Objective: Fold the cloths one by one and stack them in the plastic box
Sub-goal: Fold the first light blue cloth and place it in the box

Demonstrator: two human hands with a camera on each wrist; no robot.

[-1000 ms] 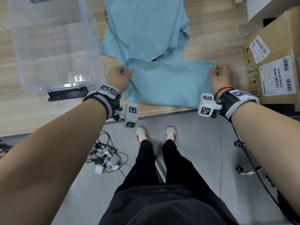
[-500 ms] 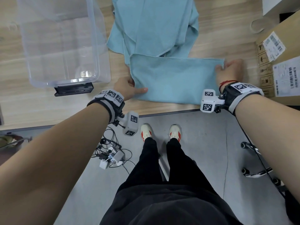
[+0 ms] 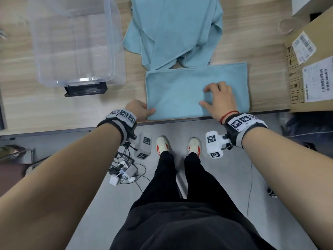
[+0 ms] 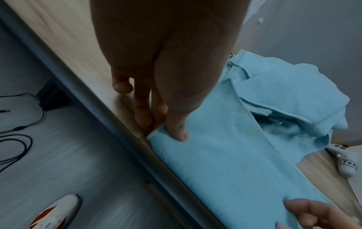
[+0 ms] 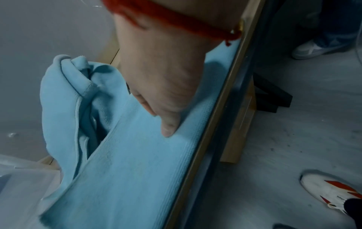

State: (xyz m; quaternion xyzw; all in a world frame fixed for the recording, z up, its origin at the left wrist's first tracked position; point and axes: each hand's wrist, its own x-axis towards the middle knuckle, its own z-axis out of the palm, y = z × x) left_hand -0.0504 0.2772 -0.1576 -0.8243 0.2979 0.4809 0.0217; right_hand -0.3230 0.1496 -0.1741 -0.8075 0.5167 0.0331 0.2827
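A light-blue cloth (image 3: 180, 91), folded into a wide rectangle, lies flat at the table's near edge. My left hand (image 3: 149, 111) pinches its near left corner; in the left wrist view the thumb (image 4: 181, 131) sits on top of the cloth (image 4: 235, 162) and the fingers lie at its edge. My right hand (image 3: 207, 96) rests on the cloth right of the middle, fingers spread and thumb (image 5: 168, 127) pressed flat. A loose pile of blue cloths (image 3: 173, 29) lies just behind. The clear plastic box (image 3: 111, 51) stands at the far left, with nothing seen inside.
A cardboard box (image 3: 310, 69) with labels stands at the table's right end. A black block (image 3: 86, 90) sits against the plastic box's front. A white controller (image 4: 344, 164) lies right of the cloths. Cables and plugs (image 3: 124, 170) lie on the floor below.
Both hands left the cloth's far corners. The left came down to the near left corner, and the right moved inward onto the cloth's top. The cloth stayed folded in place.
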